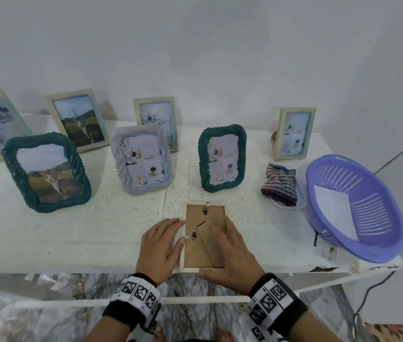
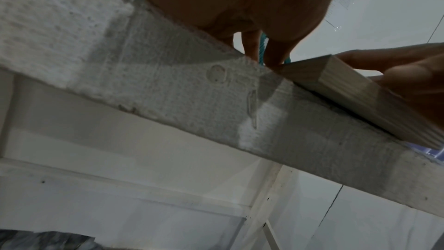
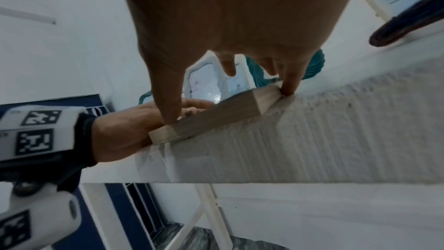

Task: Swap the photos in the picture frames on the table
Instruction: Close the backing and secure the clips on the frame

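A light wooden picture frame (image 1: 193,254) lies face down at the front edge of the white table (image 1: 72,230). Its brown backing board and folded stand face up. My left hand (image 1: 168,238) rests flat on the table beside the frame's left rim, its thumb touching the small black turn clip (image 1: 193,236) there. My right hand (image 1: 230,253) lies spread on the backing, thumb at the frame's front rim. In the right wrist view the thumb and a finger of my right hand (image 3: 240,16) press on the frame (image 3: 216,119). The left wrist view shows the frame's corner (image 2: 360,92).
Upright frames with photos stand behind: two green wicker ones (image 1: 47,174) (image 1: 221,157), a lilac one (image 1: 141,159) and several pale wooden ones (image 1: 77,119) along the wall. At the right are a folded striped cloth (image 1: 280,183) and a purple basket (image 1: 378,218) holding a white sheet.
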The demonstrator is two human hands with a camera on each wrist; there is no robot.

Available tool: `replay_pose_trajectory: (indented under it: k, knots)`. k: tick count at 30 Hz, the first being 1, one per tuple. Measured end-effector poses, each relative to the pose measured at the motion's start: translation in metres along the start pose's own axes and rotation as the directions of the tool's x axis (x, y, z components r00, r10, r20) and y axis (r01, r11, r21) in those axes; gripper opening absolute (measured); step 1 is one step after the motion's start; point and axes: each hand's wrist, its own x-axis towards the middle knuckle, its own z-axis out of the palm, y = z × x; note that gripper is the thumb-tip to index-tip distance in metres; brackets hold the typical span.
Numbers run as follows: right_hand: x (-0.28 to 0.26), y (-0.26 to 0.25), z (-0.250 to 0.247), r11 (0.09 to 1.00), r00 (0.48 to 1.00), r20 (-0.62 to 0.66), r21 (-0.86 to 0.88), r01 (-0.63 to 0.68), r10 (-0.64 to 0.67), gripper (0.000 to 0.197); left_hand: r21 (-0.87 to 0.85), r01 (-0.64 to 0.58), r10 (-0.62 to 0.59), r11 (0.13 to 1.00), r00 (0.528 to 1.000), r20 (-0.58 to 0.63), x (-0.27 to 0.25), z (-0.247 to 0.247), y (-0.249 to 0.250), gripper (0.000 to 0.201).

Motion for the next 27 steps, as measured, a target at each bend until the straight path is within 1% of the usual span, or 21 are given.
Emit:
replay_pose_trajectory:
  k: [3,6,9,12,16,18,20,21,23,25,27]
  knots:
    - [0.001,0.002,0.006,1.000,0.999,-0.040,0.012,-0.015,0.015,0.106,0.008,-0.003,0.003,1.000,1.000,0.006,0.000,0.000,0.000,0.047]
    - [0.002,0.005,0.015,1.000,0.999,-0.044,0.005,-0.004,0.004,0.098,0.014,-0.012,0.012,1.000,1.000,0.008,0.000,0.000,0.002,0.047]
    - [0.004,0.008,0.021,1.000,0.997,-0.080,0.008,0.001,-0.001,0.087,0.020,-0.010,0.010,1.000,1.000,0.005,0.000,0.000,0.003,0.045]
    - [0.005,0.008,0.025,1.000,0.994,-0.109,0.012,0.002,-0.001,0.084,0.011,-0.006,0.006,1.000,1.000,-0.001,0.000,-0.001,0.003,0.046]
    - [0.005,0.007,0.019,0.994,0.992,-0.128,0.106,-0.002,0.016,0.078,-0.015,0.011,-0.010,1.000,1.000,0.011,0.001,-0.003,0.006,0.047]
    - [0.005,0.007,0.016,0.986,0.991,-0.131,0.169,-0.013,0.035,0.073,-0.066,0.029,-0.027,0.997,0.999,0.032,0.002,-0.006,0.009,0.048]
    - [0.005,0.008,0.011,0.957,0.984,-0.157,0.290,-0.034,0.083,0.063,-0.232,0.081,-0.067,0.969,0.995,0.068,0.003,-0.009,0.015,0.049]
    - [0.006,0.008,0.008,0.932,0.978,-0.172,0.359,-0.045,0.114,0.058,-0.339,0.126,-0.103,0.932,0.991,0.086,0.004,-0.011,0.020,0.048]
    - [0.006,0.006,0.001,0.882,0.972,-0.172,0.468,-0.061,0.158,0.051,-0.545,0.226,-0.191,0.808,0.974,0.121,0.006,-0.019,0.035,0.036]
    - [0.006,0.005,-0.005,0.851,0.974,-0.164,0.524,-0.049,0.157,0.049,-0.718,0.303,-0.312,0.626,0.942,0.126,0.010,-0.029,0.050,0.025]
    - [0.007,0.006,-0.010,0.808,0.976,-0.150,0.588,-0.040,0.158,0.051,-0.826,0.348,-0.455,0.443,0.882,0.127,0.016,-0.037,0.063,0.024]
